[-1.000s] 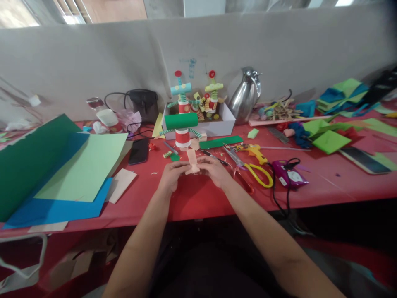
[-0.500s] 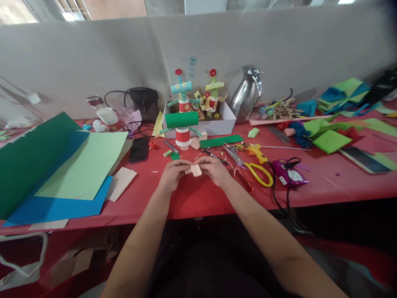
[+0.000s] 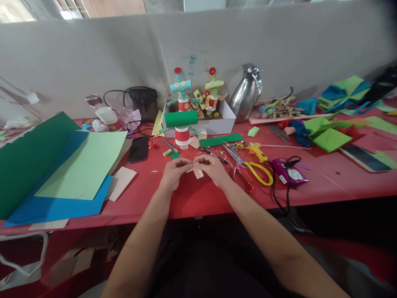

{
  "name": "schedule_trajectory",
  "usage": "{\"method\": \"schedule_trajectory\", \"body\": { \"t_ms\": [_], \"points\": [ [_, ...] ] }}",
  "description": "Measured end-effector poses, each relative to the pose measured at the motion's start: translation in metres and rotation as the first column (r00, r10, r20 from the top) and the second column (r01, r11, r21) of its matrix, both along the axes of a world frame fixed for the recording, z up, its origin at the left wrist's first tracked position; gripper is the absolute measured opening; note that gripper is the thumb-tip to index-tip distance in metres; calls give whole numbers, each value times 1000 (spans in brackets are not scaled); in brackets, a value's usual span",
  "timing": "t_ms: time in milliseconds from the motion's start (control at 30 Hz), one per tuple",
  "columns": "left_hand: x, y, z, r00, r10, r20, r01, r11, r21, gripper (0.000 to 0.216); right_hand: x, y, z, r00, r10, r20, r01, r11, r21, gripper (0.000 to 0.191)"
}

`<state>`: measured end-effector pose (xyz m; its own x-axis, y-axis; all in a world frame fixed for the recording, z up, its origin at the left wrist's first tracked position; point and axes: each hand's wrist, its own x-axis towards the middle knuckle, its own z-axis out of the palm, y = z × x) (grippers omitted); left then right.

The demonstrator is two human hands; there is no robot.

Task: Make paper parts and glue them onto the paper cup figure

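Now the pale pink paper piece point(image 3: 199, 173) is pointing down toward the person and leaning a little to the right, whereas one second ago its long part was standing upward, above the fingertips. Half a second ago it was showing a wider, squarer flap on the near side; at present the visible flap is looking narrower. The two hands are staying in almost the same place, but their fingertips are now coming closer to each other.

The left hand point(image 3: 173, 173) is pinching the paper at its left side, with the thumb and the forefinger pressing together. The right hand point(image 3: 214, 169) is also pinching it, near the upper end, and its other fingers are curling behind, so I cannot tell exactly how they are lying. Between the two sets of fingertips only a very small gap is remaining.

The paper is looking small, thin and folded, and the fingers are partly covering it. It is hanging in the hands over the red table point(image 3: 198, 203), in front of the figure with the green tube point(image 3: 181, 119). On the right side, the black pen point(image 3: 215, 157) and the yellow-handled scissors point(image 3: 259, 174) are lying near the right hand.
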<state>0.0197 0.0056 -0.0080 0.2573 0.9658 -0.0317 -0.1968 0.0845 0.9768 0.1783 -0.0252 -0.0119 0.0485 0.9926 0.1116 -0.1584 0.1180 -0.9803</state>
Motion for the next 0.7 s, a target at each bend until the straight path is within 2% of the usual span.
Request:
{"method": "schedule_trajectory", "body": {
  "t_ms": [100,200,267,400,467,533,633,700],
  "points": [
    [3,0,-2,998,51,47,-53,997,50,21,-2,2,-3,1000,-7,-26,6,999,-37,29],
    [4,0,-2,992,96,83,-100,994,47,21,-4,3,-4,1000,-4,16,5,999,-39,24],
    [3,1,-1,991,70,112,-73,997,21,21,-3,2,-3,1000,-25,-4,24,999,-35,23],
    [-4,4,1,987,-51,154,50,999,11,30,0,2,1,986,-53,-157,38,994,-99,22],
    [-9,6,2,989,-104,103,97,993,67,28,3,2,3,975,-22,-223,-14,987,-162,22],
    [-13,8,4,989,-144,-17,144,972,188,22,4,2,5,965,24,-261,-88,968,-236,23],
    [-20,10,9,968,-139,-210,212,897,388,14,5,2,8,957,55,-283,-140,947,-290,24],
    [-24,10,11,949,-126,-289,252,856,452,15,5,1,10,956,56,-288,-140,949,-282,24]
  ]
}}
